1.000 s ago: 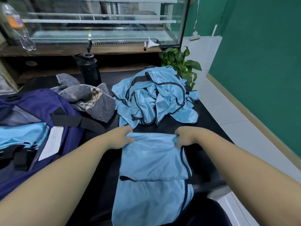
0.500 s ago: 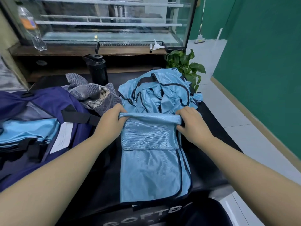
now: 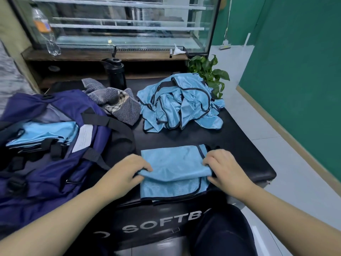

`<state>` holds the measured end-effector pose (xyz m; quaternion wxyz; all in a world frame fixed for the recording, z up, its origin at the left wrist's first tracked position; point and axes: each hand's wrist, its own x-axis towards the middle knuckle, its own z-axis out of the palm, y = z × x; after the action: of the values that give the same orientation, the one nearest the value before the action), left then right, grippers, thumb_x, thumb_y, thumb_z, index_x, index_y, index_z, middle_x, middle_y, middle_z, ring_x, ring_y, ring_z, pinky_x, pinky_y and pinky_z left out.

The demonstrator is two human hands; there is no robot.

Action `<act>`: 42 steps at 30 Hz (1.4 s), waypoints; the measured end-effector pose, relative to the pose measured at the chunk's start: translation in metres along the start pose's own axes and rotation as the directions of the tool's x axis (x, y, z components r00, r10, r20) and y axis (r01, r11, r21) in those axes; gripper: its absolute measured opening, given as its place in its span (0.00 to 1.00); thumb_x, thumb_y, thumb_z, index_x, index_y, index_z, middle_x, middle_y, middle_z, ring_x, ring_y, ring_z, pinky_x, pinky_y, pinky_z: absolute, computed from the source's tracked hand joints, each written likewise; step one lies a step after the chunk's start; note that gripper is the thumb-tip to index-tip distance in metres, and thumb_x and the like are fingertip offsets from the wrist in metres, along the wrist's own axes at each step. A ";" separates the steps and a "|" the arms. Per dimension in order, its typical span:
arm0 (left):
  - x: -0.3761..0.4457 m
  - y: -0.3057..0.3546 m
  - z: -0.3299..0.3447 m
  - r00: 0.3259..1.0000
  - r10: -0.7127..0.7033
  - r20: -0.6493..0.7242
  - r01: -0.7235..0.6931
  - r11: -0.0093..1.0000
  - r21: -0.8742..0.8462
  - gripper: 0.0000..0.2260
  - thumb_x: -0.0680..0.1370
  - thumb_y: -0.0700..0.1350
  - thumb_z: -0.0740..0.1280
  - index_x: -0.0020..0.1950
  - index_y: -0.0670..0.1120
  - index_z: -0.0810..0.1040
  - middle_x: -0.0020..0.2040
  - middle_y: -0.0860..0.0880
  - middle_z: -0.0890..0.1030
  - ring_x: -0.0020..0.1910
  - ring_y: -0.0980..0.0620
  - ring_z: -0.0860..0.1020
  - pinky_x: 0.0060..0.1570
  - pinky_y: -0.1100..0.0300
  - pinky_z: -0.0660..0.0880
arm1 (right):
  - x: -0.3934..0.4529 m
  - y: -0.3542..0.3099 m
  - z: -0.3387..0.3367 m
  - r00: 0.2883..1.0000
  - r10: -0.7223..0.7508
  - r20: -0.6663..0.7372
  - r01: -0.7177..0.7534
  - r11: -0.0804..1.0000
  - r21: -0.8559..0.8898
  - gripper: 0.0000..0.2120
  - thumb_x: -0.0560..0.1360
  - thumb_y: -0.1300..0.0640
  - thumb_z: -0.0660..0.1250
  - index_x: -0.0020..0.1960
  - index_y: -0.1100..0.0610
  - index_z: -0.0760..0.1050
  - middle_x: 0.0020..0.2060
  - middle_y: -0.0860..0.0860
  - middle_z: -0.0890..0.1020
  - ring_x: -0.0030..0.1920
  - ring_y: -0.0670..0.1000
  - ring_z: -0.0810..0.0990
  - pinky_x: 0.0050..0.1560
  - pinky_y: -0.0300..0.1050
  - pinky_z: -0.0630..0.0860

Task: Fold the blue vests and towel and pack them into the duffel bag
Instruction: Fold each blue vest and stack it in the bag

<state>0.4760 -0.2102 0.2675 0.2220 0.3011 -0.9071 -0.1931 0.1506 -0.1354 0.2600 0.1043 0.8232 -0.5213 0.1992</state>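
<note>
1. Landmark: black table [image 3: 239,145], with "SOFTB…" lettering on its near face.
2. Folded vest [image 3: 173,174] lay flat at the table's near edge, its top layer doubled toward the person.
3. Left hand [image 3: 125,172] pinched the fold's left corner, fingers curled round the cloth.
4. Right hand [image 3: 225,169] gripped the fold's right corner the same way, fingers curled over the black-trimmed edge.
5. Pile of unfolded vests [image 3: 180,106] sat at the table's far middle, well apart from the folded vest.
6. Striped towel [image 3: 118,102] lay crumpled at the table's far left, just beside the pile and touching the duffel bag [image 3: 46,172].
7. Bag sat open at the table's left end, with folded blue vests [image 3: 46,133] inside.
8. Black bottle [image 3: 116,74] stood at the table's far edge, behind the towel.
9. Plant [image 3: 208,71] stood past the table's far right corner.
</note>
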 end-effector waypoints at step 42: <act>-0.003 0.005 0.018 0.803 -0.430 0.412 0.461 0.887 0.026 0.08 0.79 0.55 0.60 0.48 0.56 0.77 0.45 0.55 0.75 0.43 0.58 0.73 0.55 0.57 0.72 | 0.044 0.008 0.066 0.951 0.183 0.248 -0.219 0.967 0.126 0.15 0.73 0.62 0.67 0.58 0.52 0.79 0.48 0.51 0.78 0.51 0.53 0.76 0.49 0.44 0.74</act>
<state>0.4664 -0.2002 0.2543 -0.0119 0.4502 -0.8289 -0.3319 0.1747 -0.1996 0.2195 -0.0419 0.7888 -0.5947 0.1494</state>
